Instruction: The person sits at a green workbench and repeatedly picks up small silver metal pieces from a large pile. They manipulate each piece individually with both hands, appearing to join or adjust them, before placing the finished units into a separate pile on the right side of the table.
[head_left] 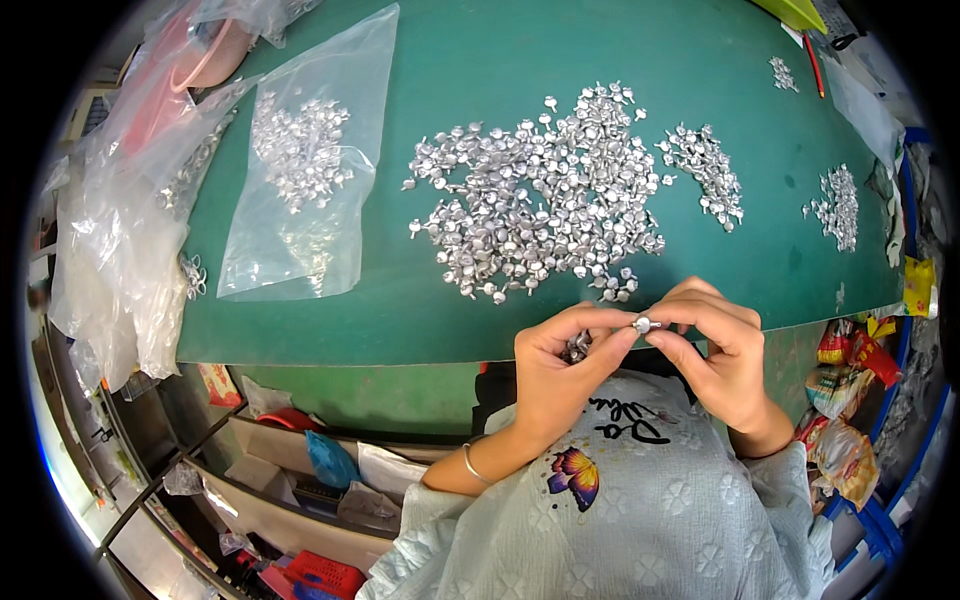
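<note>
Just over the near edge of the green table, my two hands meet at one small silver metal piece (pixel 645 325) with a round head and a short stem. My left hand (pixel 565 365) pinches it by the head, and several more such pieces (pixel 577 347) sit in its curled palm. From the other side, the fingertips of my right hand (pixel 715 350) close at the stem. Beyond my hands a large heap of the same silver pieces (pixel 530 200) spreads over the table (pixel 400 335).
Smaller clusters lie to the right: a curved one (pixel 705 170), one near the edge (pixel 838 208) and a far one (pixel 783 75). On the left, a clear plastic bag (pixel 330 240) holds more pieces. Crumpled plastic bags (pixel 110 250) and a pink basin (pixel 215 60) are farther left.
</note>
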